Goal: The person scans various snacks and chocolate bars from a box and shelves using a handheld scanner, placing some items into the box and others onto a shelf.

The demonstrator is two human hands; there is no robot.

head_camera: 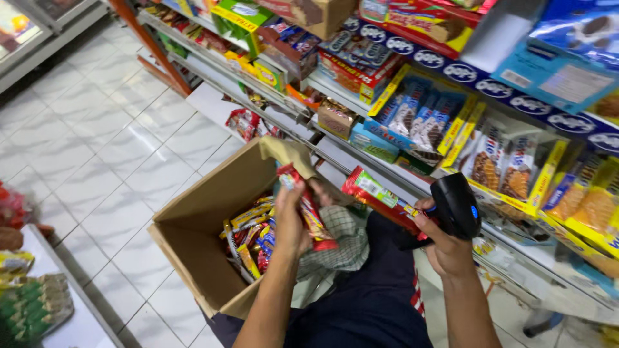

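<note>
red snack pack in left hand | black scanner, red packet in right hand

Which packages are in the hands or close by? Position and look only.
Left hand: long red snack pack above cardboard box.
Right hand: red tube pack with green end, plus black scanner.
Shelf: blue biscuit packs in a yellow-edged tray.

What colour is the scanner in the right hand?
Black, with a small blue light on its side; the scanner shows best in the head view, in the right hand.
</note>
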